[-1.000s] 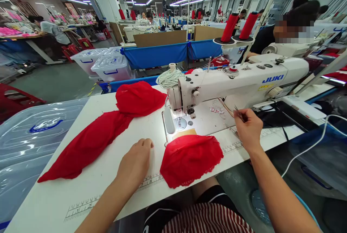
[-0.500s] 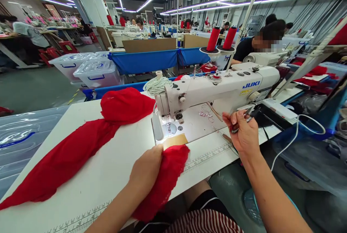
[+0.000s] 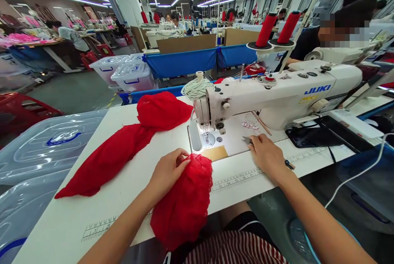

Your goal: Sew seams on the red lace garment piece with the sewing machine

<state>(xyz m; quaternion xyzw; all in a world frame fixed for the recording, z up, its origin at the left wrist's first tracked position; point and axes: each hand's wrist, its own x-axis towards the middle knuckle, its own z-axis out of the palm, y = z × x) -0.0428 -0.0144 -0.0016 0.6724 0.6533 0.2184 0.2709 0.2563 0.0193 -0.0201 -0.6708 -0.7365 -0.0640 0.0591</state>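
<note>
My left hand [image 3: 170,169] pinches the upper edge of a red lace-edged cloth [image 3: 187,198], which hangs over the table's front edge toward my lap. In my right hand [image 3: 267,155] are small thread snips [image 3: 248,141]; their blades point left above the machine bed, and the handles are hidden in my palm. The white sewing machine [image 3: 255,98] stands just beyond both hands, its needle area [image 3: 207,135] lit. A second red cloth [image 3: 123,151] lies bunched on the table left of the machine.
A tan patch [image 3: 215,153] is on the machine bed's front edge. A black phone [image 3: 308,137] lies at the right. Red thread cones [image 3: 266,30] stand behind the machine. Clear lidded bins [image 3: 58,145] flank the table's left side. A co-worker [image 3: 308,44] sits beyond, at the right.
My right hand has come down and leftward to the table with the snips, blades now pointing left. The cloth in my left hand is spread out more. The whole view has shifted left.
</note>
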